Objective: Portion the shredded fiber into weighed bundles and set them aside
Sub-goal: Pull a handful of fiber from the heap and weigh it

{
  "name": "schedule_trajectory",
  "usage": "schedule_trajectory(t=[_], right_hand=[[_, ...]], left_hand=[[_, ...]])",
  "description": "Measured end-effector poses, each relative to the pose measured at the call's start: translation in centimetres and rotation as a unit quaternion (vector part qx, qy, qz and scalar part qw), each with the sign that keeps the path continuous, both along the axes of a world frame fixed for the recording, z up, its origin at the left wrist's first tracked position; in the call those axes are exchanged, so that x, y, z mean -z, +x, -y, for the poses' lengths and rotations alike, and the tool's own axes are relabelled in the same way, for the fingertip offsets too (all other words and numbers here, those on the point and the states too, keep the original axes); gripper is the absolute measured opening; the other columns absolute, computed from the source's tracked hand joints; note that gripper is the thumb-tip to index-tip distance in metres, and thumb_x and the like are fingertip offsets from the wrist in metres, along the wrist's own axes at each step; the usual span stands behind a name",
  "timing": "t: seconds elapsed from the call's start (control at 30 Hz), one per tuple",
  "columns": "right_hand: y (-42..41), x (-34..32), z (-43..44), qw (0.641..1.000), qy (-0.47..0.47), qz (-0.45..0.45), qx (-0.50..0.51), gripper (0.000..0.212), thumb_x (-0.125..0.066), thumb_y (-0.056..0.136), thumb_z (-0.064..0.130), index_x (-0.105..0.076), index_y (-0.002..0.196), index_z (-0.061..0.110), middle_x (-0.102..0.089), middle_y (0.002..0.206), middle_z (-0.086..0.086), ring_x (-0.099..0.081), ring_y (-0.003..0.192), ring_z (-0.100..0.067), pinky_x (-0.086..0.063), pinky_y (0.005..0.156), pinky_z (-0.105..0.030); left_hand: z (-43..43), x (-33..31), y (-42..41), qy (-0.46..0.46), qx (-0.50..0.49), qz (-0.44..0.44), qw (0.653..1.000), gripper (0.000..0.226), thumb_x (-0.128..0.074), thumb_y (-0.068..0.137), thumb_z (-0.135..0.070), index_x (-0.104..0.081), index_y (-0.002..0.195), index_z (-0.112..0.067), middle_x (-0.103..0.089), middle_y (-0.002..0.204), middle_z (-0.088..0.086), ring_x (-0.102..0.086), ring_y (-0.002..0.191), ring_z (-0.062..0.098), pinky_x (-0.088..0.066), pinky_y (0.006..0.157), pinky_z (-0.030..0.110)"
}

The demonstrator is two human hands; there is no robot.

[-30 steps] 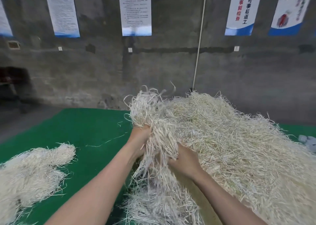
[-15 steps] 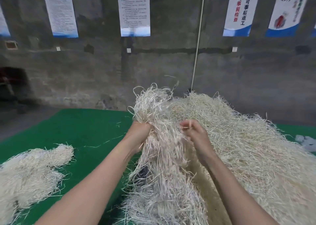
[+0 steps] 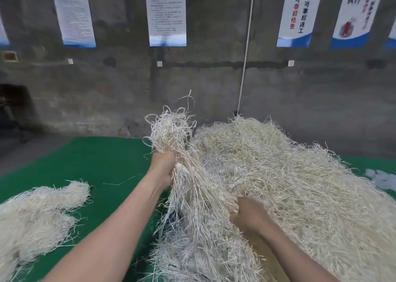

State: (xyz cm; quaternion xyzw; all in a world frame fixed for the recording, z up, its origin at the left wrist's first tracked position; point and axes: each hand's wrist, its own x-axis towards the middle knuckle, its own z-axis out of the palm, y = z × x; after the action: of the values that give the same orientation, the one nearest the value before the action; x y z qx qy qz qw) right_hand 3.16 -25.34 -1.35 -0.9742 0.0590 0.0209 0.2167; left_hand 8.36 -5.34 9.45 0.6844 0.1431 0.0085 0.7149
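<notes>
- The person's left hand (image 3: 164,166) is raised over the near left edge of the fiber, fist closed tight around a thick hank (image 3: 171,131) of pale strands.
- The top of that hank sprouts above the fist in a frizzy tuft. A few curly strands stick up higher against the grey wall (image 3: 111,93).
- Below the fist the strands hang down and fan out, running into the loose fiber at the front of the pile.
- The right hand (image 3: 248,213) is lower and nearer the person, back of the hand up, pushed into the fiber just right of the hanging strands.
- Its fingertips are buried and the hand is blurred, so I cannot tell whether it is gripping anything or only pressing in.
- The big heap (image 3: 300,174) of shredded fiber fills the right half of the view. It is cream on top and whiter toward the near left edge.
- It all lies on a green mat (image 3: 96,161).
- Off to the left, well apart from the heap, a smaller pile (image 3: 36,213) of the same fiber sits on the mat.
- One stray strand (image 3: 120,182) lies on the mat between that pile and the left forearm.
- Behind, printed posters (image 3: 167,13) hang on the wall, and a white cord (image 3: 246,52) runs down it to just behind the heap.
- At the far right edge some pale bits (image 3: 383,178) lie on the mat, too blurred to name.
</notes>
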Motion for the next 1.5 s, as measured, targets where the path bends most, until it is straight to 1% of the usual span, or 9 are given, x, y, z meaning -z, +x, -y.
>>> schedule_trajectory(t=[0.2, 0.4, 0.6, 0.87, 0.97, 1.1, 1.23, 1.4, 1.5], right_hand=[[-0.2, -6.2, -2.5, 0.904, 0.239, 0.355, -0.017, 0.031, -0.063, 0.077, 0.006, -0.042, 0.079, 0.029, -0.049, 0.09, 0.009, -0.046, 0.082, -0.004, -0.038, 0.072, -0.02], [2.3, -3.5, -9.2, 0.977, 0.068, 0.171, -0.111, 0.057, -0.054, 0.079, 0.055, -0.051, 0.123, 0.019, -0.048, 0.135, 0.001, -0.047, 0.116, -0.012, -0.035, 0.107, -0.039], [0.9, 5.9, -4.1, 0.976, -0.168, 0.087, -0.106, 0.044, -0.04, 0.096, 0.035, -0.036, 0.138, 0.023, -0.06, 0.106, 0.002, -0.056, 0.103, -0.017, -0.027, 0.111, -0.04], [-1.2, 8.1, -1.9, 0.968, -0.203, 0.014, -0.145, 0.05, -0.039, 0.091, 0.046, -0.044, 0.133, 0.018, -0.044, 0.137, -0.007, -0.037, 0.129, -0.022, -0.014, 0.116, -0.043], [-2.0, 8.2, -2.2, 0.965, -0.194, -0.036, -0.173, 0.052, -0.041, 0.092, 0.045, -0.046, 0.134, 0.014, -0.041, 0.142, -0.008, -0.033, 0.132, -0.023, -0.014, 0.115, -0.04], [-1.9, 2.9, -2.5, 0.987, 0.049, -0.074, -0.135, 0.052, -0.064, 0.08, 0.05, -0.051, 0.118, 0.017, -0.05, 0.126, -0.004, -0.047, 0.118, -0.021, -0.038, 0.104, -0.034], [-1.2, -4.8, -3.7, 0.967, 0.193, 0.107, -0.126, 0.031, -0.074, 0.068, 0.045, -0.054, 0.086, 0.029, -0.052, 0.104, 0.014, -0.051, 0.101, -0.007, -0.042, 0.096, -0.026], [-0.4, -5.0, -9.4, 0.944, 0.308, 0.05, -0.104, 0.125, -0.083, 0.05, 0.05, -0.007, 0.148, 0.037, -0.011, 0.147, 0.017, -0.013, 0.138, -0.012, -0.028, 0.112, -0.044], [0.7, -1.6, -10.4, 0.964, 0.248, -0.015, -0.095, 0.055, -0.069, 0.081, 0.02, -0.047, 0.131, 0.013, -0.052, 0.127, -0.008, -0.061, 0.105, -0.017, -0.053, 0.072, -0.02]], left_hand=[[-0.1, -1.0, 0.6, 0.037, 0.014, 0.022, 0.999, 0.034, -0.042, 0.095, -0.007, -0.045, 0.127, 0.002, -0.05, 0.129, 0.023, -0.057, 0.101, 0.023, -0.052, 0.089, 0.035], [1.2, -2.2, -0.4, -0.049, 0.064, 0.027, 0.996, 0.017, -0.042, 0.088, 0.003, -0.056, 0.098, 0.0, -0.057, 0.077, 0.013, -0.056, 0.065, 0.024, -0.052, 0.067, 0.035], [-1.9, -3.2, 0.5, 0.03, -0.045, 0.039, 0.998, 0.047, -0.043, 0.081, 0.012, -0.042, 0.128, 0.005, -0.054, 0.125, 0.017, -0.047, 0.125, 0.036, -0.039, 0.102, 0.044], [-2.4, -2.1, 0.2, -0.005, -0.075, 0.032, 0.997, 0.055, -0.04, 0.079, 0.015, -0.036, 0.134, 0.007, -0.047, 0.135, 0.024, -0.056, 0.107, 0.023, -0.035, 0.106, 0.044], [-3.2, -3.1, 0.2, -0.028, -0.088, 0.052, 0.994, 0.057, -0.038, 0.08, 0.012, -0.034, 0.136, 0.005, -0.05, 0.133, 0.022, -0.055, 0.076, 0.013, -0.043, 0.099, 0.043], [-3.4, -4.3, -0.1, 0.026, -0.056, 0.083, 0.995, 0.03, -0.042, 0.083, 0.01, -0.048, 0.112, 0.007, -0.055, 0.086, 0.008, -0.03, 0.045, 0.008, -0.03, 0.037, 0.019], [-2.9, -4.4, -0.5, 0.064, -0.014, 0.077, 0.995, 0.015, -0.036, 0.085, 0.01, -0.044, 0.085, -0.002, -0.047, 0.072, 0.002, -0.022, 0.043, 0.007, -0.024, 0.036, 0.017], [-1.1, -6.1, -1.7, 0.058, 0.029, 0.097, 0.993, 0.015, -0.043, 0.093, -0.003, -0.057, 0.099, -0.001, -0.054, 0.091, 0.005, -0.036, 0.054, 0.006, -0.03, 0.029, 0.008], [-0.6, -7.2, -1.7, 0.12, 0.059, 0.163, 0.978, 0.016, -0.045, 0.097, -0.008, -0.059, 0.102, -0.005, -0.049, 0.084, -0.002, -0.05, 0.077, 0.012, -0.037, 0.054, 0.007]])
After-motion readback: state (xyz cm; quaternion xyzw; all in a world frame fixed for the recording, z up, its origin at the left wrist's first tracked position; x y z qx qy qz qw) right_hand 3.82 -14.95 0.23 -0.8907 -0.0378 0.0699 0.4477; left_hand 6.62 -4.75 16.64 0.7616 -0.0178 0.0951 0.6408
